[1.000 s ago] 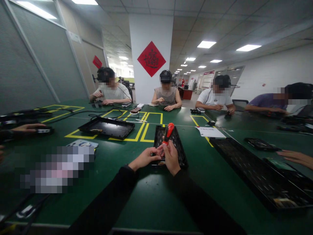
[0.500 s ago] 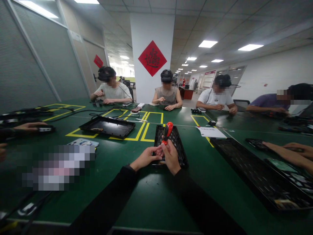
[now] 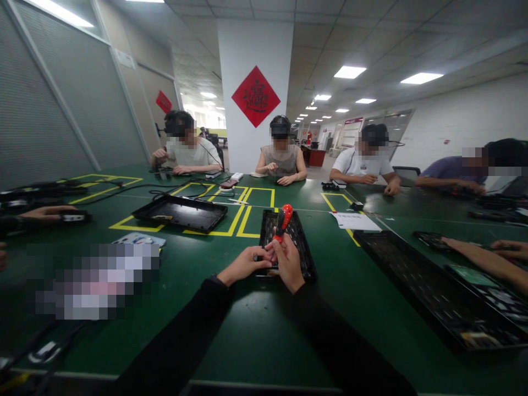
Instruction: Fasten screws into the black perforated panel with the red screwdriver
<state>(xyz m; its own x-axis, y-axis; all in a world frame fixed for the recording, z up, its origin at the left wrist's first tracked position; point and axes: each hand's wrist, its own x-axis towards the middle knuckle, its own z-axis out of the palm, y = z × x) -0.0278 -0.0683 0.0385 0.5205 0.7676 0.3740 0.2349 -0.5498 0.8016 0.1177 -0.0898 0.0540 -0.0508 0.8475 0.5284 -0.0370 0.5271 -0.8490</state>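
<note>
A screwdriver with a red-and-black handle stands tilted, handle up, in my right hand, whose fingers close round its lower end. My left hand meets it from the left, thumb and fingertips pinched together beside the right fingers. Whatever lies between those left fingertips is too small or hidden to name. Both hands are over a black rectangular tray-like casing lying on the green table. The screwdriver's shaft and tip are hidden behind my fingers.
Another black tray lies at left, a long black tray at right. A white paper sheet sits behind the long one. A pixelated object is at near left. Several people sit around the table; co-workers' hands show at both sides.
The camera view has shifted very slightly. Both hands and the screwdriver keep nearly the same pose over the casing.
</note>
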